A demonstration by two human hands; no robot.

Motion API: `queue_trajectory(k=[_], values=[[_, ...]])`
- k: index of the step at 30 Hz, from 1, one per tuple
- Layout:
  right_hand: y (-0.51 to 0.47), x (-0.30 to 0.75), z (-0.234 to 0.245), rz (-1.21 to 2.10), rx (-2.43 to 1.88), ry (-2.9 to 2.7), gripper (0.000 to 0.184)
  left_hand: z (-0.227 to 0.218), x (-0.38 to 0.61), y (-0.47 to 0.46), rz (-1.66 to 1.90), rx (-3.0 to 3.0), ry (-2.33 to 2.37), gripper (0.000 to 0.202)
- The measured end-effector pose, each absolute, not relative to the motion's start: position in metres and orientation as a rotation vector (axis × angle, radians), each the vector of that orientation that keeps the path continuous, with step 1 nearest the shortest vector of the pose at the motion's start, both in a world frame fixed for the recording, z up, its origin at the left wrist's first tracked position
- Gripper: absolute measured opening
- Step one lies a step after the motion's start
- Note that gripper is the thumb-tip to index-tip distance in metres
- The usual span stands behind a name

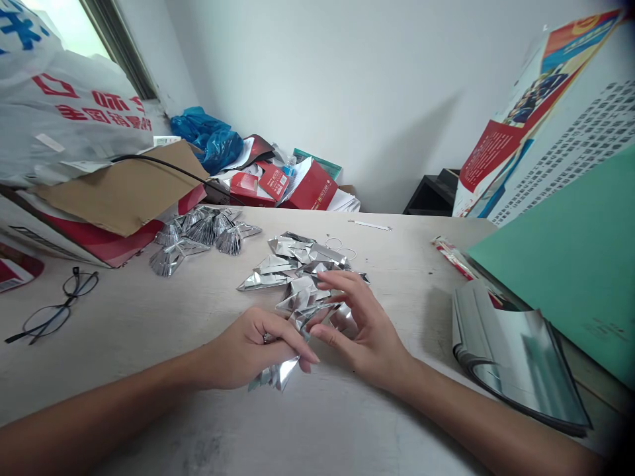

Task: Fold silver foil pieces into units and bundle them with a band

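My left hand (270, 347) is closed on a folded silver foil paper (284, 375) just in front of a loose pile. A ring shows on one of its fingers. Crumpled-looking foil shows above and below its knuckles. My right hand (364, 324) is held beside it, thumb and fingers spread apart, close to the foil's right end; whether it touches cannot be made out. Behind both hands lies a heap of folded silver foil pieces (292, 254). Several pleated, fan-ended foil pieces (203, 228) sit in a group farther left.
Scissors (342, 246) lie behind the heap, partly covered. On the right are a stack of silver sheets (516, 357) and a green board (570, 251). Glasses (62, 307), a cardboard box (133, 192) and a white plastic bag (74, 112) occupy the left.
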State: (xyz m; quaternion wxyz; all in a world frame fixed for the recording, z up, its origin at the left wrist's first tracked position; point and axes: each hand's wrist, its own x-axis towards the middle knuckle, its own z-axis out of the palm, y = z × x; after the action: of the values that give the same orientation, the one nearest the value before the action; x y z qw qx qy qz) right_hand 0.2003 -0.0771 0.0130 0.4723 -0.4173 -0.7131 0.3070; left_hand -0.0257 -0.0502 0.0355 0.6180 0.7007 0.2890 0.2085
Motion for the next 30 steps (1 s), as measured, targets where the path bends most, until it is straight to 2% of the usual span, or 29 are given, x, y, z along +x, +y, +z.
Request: queue_trajectory(k=[3,7,10,17,20,22,26,30], values=[[-0.077,0.203,0.016,0.647,-0.863,-2.001,0.069,0.037,-0.029,-0.046,0.315,1.481,0.584,0.024],[-0.080,0.202,0.016,0.535,-0.754,-2.038,0.048,0.037,-0.031,-0.044,0.177,1.348,0.539,0.028],[-0.081,0.201,0.013,0.380,-0.711,-2.071,0.041,0.039,-0.030,-0.044,0.129,1.414,0.560,0.032],[-0.082,0.202,0.010,0.173,-0.704,-2.182,0.043,0.036,-0.029,-0.046,0.143,1.438,0.627,0.029],[-0.082,0.204,0.014,0.090,-0.871,-2.107,0.039,0.032,-0.028,-0.044,0.313,1.328,0.697,0.023],[-0.079,0.208,0.016,0.094,-1.071,-1.944,0.030,0.032,-0.027,-0.041,0.480,1.210,0.758,0.018],[-0.066,0.215,0.014,0.257,-1.471,-1.663,0.024,0.033,-0.027,-0.034,0.700,1.271,0.906,0.017],[-0.059,0.214,0.009,0.478,-1.541,-1.657,0.024,0.032,-0.026,-0.034,0.727,1.566,1.012,0.018]])
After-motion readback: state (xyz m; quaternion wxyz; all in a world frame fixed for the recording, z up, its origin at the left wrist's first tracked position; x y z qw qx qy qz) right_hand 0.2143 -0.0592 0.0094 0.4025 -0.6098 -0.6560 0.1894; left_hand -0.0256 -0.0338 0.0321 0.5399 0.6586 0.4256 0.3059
